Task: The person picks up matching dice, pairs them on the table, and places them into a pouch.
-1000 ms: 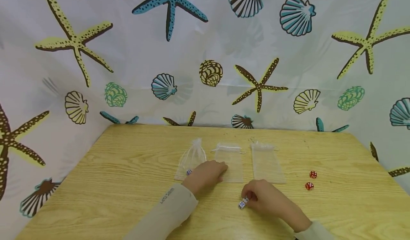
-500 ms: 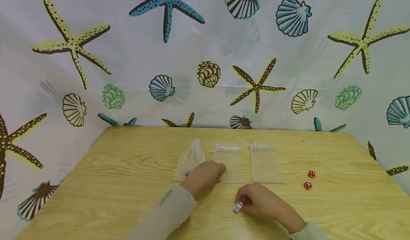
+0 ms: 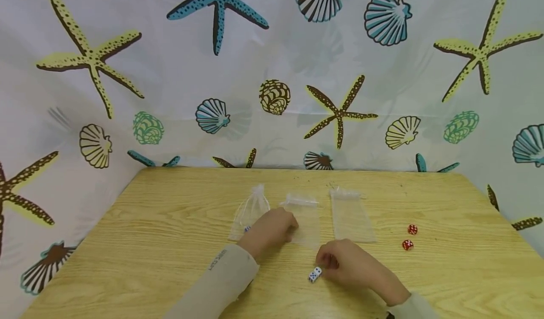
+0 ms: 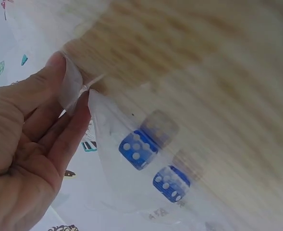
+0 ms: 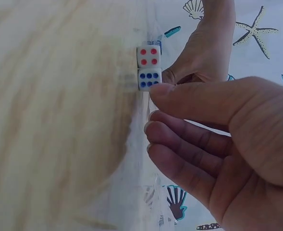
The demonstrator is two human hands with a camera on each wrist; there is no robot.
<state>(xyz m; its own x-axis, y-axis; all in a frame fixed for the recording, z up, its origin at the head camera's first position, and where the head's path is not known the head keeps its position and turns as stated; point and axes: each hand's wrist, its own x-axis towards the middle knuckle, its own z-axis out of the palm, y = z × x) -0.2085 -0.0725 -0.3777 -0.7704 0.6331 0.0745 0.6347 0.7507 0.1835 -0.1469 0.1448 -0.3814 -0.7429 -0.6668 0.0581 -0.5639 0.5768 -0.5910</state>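
Observation:
In the head view my left hand [image 3: 272, 229] reaches over the left edge of the middle sheer drawstring bag [image 3: 307, 224]. The left wrist view has its thumb and fingers pinching the bag's thin fabric [image 4: 71, 84]. Two white dice [image 3: 315, 274] lie together on the table, just left of my right hand [image 3: 350, 264]. In the right wrist view, the white dice [image 5: 149, 67] show red and blue pips; the thumb tip overlaps the lower one, and the other fingers are loosely bent with nothing between them. Whether the thumb touches that die I cannot tell.
A gathered sheer bag [image 3: 250, 210] at left holds blue dice [image 4: 139, 149]. Another flat sheer bag [image 3: 352, 217] lies to the right. Two red dice [image 3: 408, 245] sit farther right on the wooden table [image 3: 170, 215]. A patterned curtain [image 3: 263, 49] encloses the back and sides.
My right hand has carried the white dice slightly left and toward me, let go of them, and drawn a little away. The middle bag's fabric has shifted slightly at my left hand.

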